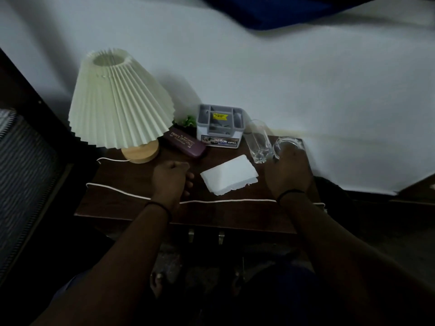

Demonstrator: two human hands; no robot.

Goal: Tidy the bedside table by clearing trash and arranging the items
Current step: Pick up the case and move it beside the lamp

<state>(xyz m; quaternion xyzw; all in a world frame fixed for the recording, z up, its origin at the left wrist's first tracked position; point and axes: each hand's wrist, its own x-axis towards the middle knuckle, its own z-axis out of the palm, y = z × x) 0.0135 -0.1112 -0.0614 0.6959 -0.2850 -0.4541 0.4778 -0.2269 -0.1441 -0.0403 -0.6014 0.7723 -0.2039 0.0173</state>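
A dark wooden bedside table [131,198] carries a lamp [120,100] with a pleated cream shade and a wooden base. Beside the lamp lies a maroon glasses case [184,142]. A grey organiser box [220,125] stands at the back, with a tall clear glass [257,142] to its right. A torn white tissue [229,177] lies in the middle. My left hand [170,178] rests on the table left of the tissue, curled in a fist with nothing visible in it. My right hand [288,172] grips the near rim of a low glass bowl [290,143] at the right edge.
The lamp's white cord [223,201] runs across the front of the table, under both wrists. A small green plant [188,121] peeks out behind the lamp. A white bed sheet [306,78] lies behind and to the right. A dark frame stands at the left.
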